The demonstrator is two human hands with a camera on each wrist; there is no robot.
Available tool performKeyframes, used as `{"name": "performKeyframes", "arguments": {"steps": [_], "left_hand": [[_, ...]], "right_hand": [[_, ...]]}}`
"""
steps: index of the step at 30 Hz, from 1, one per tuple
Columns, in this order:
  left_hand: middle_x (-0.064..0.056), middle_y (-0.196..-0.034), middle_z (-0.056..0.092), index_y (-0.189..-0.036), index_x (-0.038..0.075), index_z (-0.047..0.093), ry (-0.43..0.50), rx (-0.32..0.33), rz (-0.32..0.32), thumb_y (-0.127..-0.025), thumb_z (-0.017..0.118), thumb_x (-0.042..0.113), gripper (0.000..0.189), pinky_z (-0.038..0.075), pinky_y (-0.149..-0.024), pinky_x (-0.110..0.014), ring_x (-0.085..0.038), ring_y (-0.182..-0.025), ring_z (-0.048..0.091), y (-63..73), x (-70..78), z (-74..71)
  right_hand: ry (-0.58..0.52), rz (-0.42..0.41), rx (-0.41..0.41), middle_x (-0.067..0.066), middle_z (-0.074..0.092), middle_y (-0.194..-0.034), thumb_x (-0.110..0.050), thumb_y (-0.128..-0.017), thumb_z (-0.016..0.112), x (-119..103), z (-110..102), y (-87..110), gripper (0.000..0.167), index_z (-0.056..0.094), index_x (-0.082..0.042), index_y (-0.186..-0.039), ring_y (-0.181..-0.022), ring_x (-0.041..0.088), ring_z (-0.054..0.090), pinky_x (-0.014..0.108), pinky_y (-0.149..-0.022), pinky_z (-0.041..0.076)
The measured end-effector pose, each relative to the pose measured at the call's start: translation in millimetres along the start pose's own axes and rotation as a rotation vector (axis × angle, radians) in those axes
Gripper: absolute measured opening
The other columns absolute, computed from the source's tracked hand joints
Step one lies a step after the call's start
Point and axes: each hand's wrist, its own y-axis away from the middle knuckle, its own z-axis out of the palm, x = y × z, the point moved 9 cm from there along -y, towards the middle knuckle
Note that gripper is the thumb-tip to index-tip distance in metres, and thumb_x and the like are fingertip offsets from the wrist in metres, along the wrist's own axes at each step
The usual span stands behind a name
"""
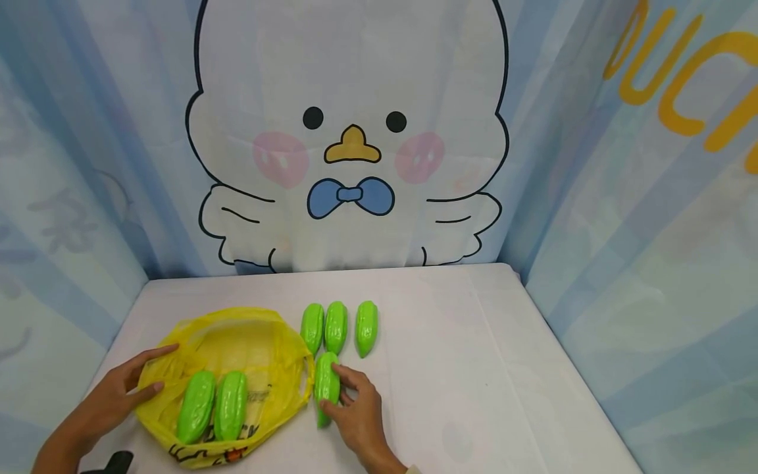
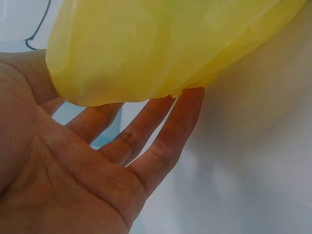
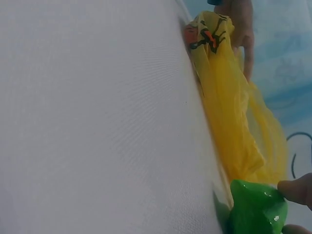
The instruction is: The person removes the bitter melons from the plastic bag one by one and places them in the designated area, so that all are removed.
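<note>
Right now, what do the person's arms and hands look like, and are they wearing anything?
The left hand and right hand are bare: I see no gloves or rings. A scrap of pale sleeve shows at the bottom edge, below the right hand. The left forearm shows no sleeve within the picture. A black object sits near the left forearm; I can't tell whether it's worn.

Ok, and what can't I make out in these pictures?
Head view: black object, cut off by bottom edge.
Head view: part of the black print, behind two green pieces.
Left wrist view: fingertips of the left hand, behind the yellow bag.
Right wrist view: most of the right hand, past the right edge.
</note>
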Motion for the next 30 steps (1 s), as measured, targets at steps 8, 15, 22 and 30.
{"name": "performKeyframes", "arguments": {"steps": [8, 15, 22, 30], "left_hand": [[-0.039, -0.170, 0.014, -0.166, -0.003, 0.024, -0.004, 0.003, -0.015, -0.112, 0.054, 0.038, 0.074, 0.026, -0.108, -0.089, -0.069, -0.150, 0.016, 0.1, -0.2, -1.0], [-0.039, -0.170, 0.013, -0.165, -0.004, 0.024, 0.017, 0.007, -0.001, -0.113, 0.054, 0.036, 0.073, 0.025, -0.107, -0.090, -0.069, -0.150, 0.015, 1.0, -0.7, -0.9], [-0.039, -0.170, 0.014, -0.165, -0.004, 0.024, 0.002, 0.008, -0.011, -0.112, 0.054, 0.037, 0.074, 0.026, -0.107, -0.090, -0.069, -0.150, 0.016, 1.2, -1.4, -0.5], [-0.039, -0.171, 0.012, -0.166, -0.002, 0.024, 0.011, -0.004, -0.020, -0.111, 0.056, 0.038, 0.075, 0.024, -0.107, -0.090, -0.070, -0.150, 0.014, 0.8, -2.9, 0.4]], "right_hand": [[-0.025, 0.005, -0.004, 0.009, 0.065, -0.134, 0.002, -0.078, 0.090, -2.3, -0.9, 2.8, 0.067, 0.068, -0.016, -0.139, -0.130, 0.025, 0.062, 0.024, -0.105, 0.056], [-0.020, 0.019, -0.026, 0.011, 0.065, -0.136, 0.000, -0.079, 0.090, 0.7, 0.8, 2.6, 0.066, 0.068, -0.017, -0.140, -0.130, 0.025, 0.063, 0.023, -0.103, 0.058], [-0.012, 0.031, -0.012, 0.009, 0.069, -0.136, -0.003, -0.079, 0.090, 5.9, -2.1, 0.5, 0.065, 0.070, -0.018, -0.138, -0.125, 0.022, 0.066, 0.024, -0.102, 0.058], [-0.009, 0.041, -0.021, 0.006, 0.069, -0.130, -0.006, -0.080, 0.089, 6.9, -4.6, 1.8, 0.064, 0.070, -0.019, -0.139, -0.117, 0.016, 0.065, 0.022, -0.100, 0.059]]}}
